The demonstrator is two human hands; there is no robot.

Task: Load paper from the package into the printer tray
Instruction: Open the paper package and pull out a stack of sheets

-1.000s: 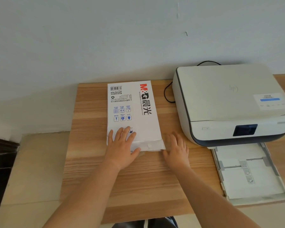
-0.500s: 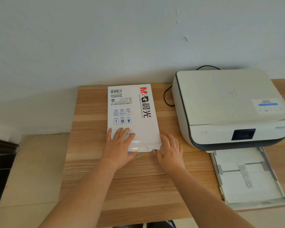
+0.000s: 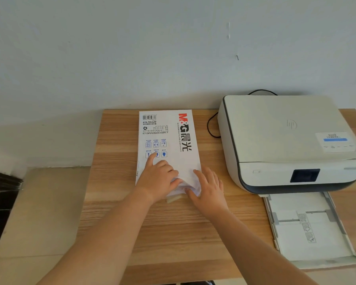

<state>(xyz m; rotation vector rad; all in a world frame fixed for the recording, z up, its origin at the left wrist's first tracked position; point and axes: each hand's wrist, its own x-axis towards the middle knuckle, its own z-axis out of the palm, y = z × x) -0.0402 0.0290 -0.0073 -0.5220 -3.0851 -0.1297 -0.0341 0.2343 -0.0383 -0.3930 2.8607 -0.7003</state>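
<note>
Counter [image 3: 173, 233]: wooden top against the wall; everything you need stands on it.
Printer [image 3: 286, 140]: white, at the right rear corner, lid down.
Printer tray [image 3: 337, 258]: pulled out over the counter's front edge at the right; it looks bare of fresh sheets, so loading has not begun.
Paper package [image 3: 169, 145]: lies lengthwise from the rear edge toward you, just left of the printer; its near end is now crumpled and lifted, where half a second ago it lay flat and closed.
Paper [image 3: 174, 198]: a pale corner of the stack peeks out under the wrapper's near end; none is out yet.
Left hand [image 3: 158, 179]: your fingers have curled and now pinch the wrapper flap; earlier they lay spread flat on top.
Right hand [image 3: 209, 188]: fingers loosely spread against the package's near right corner, bracing it; you grip nothing firmly as far as shows.
Progress: opening is under way; drawing out sheets and seating them in the tray remain.
</note>
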